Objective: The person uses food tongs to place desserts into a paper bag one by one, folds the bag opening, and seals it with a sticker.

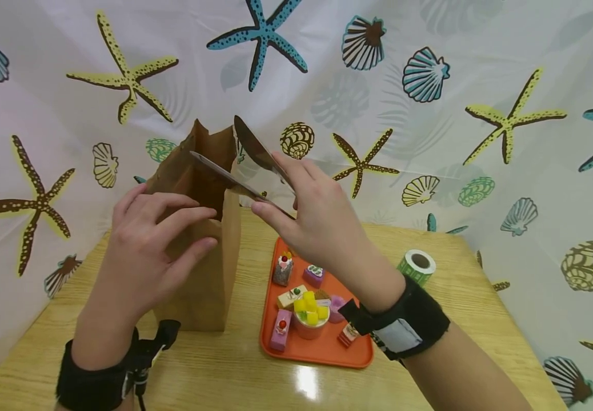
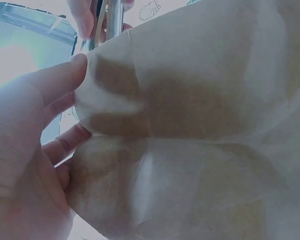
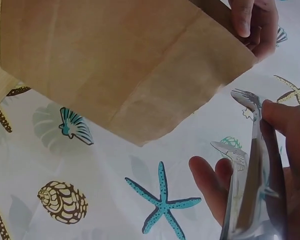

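A brown paper bag [image 1: 199,302] stands upright on the table at left, its mouth open upward. At its near rim my left hand [image 1: 142,245] holds the paper, with fingers over the edge into the mouth and the thumb on the outside; shadows of fingers show through the paper [image 2: 190,100] in the left wrist view. My right hand [image 1: 322,208] grips metal tongs [image 1: 255,149] between thumb and fingers. The tongs' arms are spread, tips over the bag's mouth, and nothing is between them in the right wrist view, where the tongs [image 3: 252,195] show closely. The bag's inside bottom is hidden.
An orange tray [image 1: 322,358] right of the bag carries several small toy-like cakes, among them a purple bar [image 1: 280,337], and a cup with yellow cubes [image 1: 309,319]. A green-and-white roll [image 1: 416,268] stands behind my right wrist. Patterned cloth [image 1: 307,63] hangs behind the table.
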Tool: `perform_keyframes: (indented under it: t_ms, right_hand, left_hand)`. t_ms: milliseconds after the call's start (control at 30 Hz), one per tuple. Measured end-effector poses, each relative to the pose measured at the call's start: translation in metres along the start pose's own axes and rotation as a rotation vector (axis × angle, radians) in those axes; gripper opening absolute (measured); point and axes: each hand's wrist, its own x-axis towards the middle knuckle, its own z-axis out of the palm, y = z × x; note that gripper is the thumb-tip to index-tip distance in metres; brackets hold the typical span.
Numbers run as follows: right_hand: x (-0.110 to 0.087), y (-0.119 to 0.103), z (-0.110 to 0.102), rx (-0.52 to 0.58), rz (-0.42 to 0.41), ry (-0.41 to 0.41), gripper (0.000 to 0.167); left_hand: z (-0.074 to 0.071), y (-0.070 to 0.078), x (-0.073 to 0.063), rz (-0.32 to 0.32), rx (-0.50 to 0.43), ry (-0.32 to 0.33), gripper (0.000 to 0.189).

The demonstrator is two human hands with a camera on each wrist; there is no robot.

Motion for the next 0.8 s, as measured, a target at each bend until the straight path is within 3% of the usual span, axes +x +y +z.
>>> perform_keyframes:
  t_ms: [600, 800]
  right_hand:
    - [-0.033, 0.062, -0.023, -0.151, 0.149, -0.008, 0.075]
    - [-0.049, 0.090, -0.016, -0.189, 0.276, -0.119, 0.075]
  left_hand:
    - [-0.001, -0.001, 0.001, -0.019, -0.028, 0.018, 0.054]
    - [-0.001, 0.001, 0.000, -0.018, -0.024, 0.020, 0.053]
